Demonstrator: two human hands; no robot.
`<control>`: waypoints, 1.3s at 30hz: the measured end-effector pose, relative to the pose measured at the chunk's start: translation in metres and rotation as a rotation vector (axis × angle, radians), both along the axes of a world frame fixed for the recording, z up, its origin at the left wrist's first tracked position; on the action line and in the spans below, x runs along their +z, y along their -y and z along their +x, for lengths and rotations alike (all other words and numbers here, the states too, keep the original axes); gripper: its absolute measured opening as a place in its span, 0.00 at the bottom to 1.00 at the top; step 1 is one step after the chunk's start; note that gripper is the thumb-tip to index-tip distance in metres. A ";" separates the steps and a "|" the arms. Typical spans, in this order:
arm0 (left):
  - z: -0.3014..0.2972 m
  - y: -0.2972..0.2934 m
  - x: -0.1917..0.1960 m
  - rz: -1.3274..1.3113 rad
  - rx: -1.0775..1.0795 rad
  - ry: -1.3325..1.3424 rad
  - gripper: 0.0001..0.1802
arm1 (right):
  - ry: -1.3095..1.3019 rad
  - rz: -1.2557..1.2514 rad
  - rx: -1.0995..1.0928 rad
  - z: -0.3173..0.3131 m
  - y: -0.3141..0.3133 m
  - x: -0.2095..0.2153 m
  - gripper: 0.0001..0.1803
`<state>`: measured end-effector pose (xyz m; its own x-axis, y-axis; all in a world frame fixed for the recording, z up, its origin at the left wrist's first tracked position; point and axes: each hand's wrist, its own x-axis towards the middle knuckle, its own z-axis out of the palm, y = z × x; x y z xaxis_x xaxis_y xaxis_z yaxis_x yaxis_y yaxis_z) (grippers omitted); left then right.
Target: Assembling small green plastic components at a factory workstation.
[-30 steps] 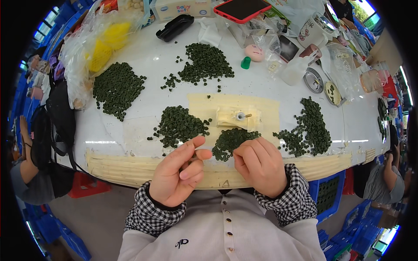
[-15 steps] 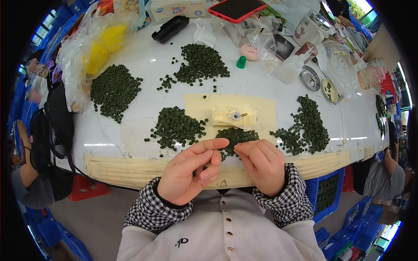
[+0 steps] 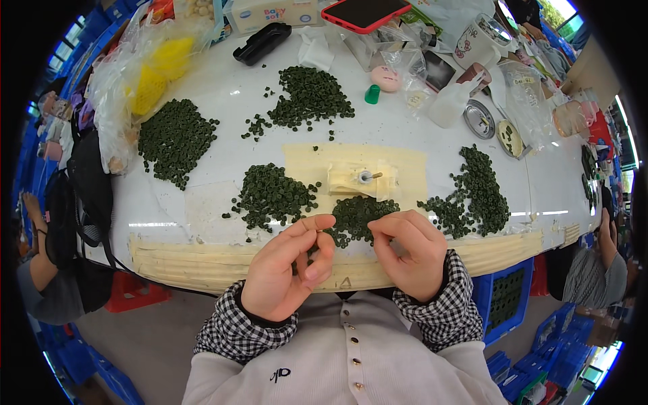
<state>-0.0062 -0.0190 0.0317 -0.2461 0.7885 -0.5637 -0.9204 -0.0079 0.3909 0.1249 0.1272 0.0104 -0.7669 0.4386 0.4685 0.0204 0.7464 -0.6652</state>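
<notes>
Green rings (image 3: 356,217) lie just beyond both hands' fingers (image 3: 322,226), seemingly pinching something tiny.

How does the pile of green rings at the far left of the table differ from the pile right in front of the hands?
The far-left pile is larger and lies on bare white table, clear of both hands. The near pile is smaller, lies partly on the tan taped patch, and the left hand and right hand hover at its edge. Both are small dark green rings, loosely heaped.

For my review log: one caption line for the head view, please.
Left hand and right hand raised close together over a white table strewn with heaps of small green rings.
</notes>
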 end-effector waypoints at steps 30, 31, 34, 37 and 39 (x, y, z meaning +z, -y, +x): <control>0.001 -0.011 -0.019 0.291 -0.137 -0.161 0.12 | -0.044 -0.722 0.089 0.011 -0.001 -0.002 0.08; -0.001 -0.012 -0.021 0.312 -0.141 -0.159 0.12 | -0.040 -0.718 0.094 0.011 -0.001 -0.002 0.08; -0.003 -0.014 -0.026 0.344 -0.149 -0.143 0.11 | -0.019 -0.701 0.102 0.011 -0.002 -0.002 0.08; -0.004 -0.013 -0.026 0.354 -0.160 -0.115 0.10 | -0.015 -0.721 0.061 0.008 0.000 0.004 0.07; -0.006 -0.012 -0.028 0.406 -0.177 -0.103 0.09 | -0.026 -0.754 0.100 0.009 -0.002 0.005 0.07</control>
<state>-0.0119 -0.0065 0.0033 -0.1262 0.9756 -0.1795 -0.8781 -0.0256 0.4778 0.1337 0.1293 0.0152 -0.8129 0.5758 0.0877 -0.0461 0.0865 -0.9952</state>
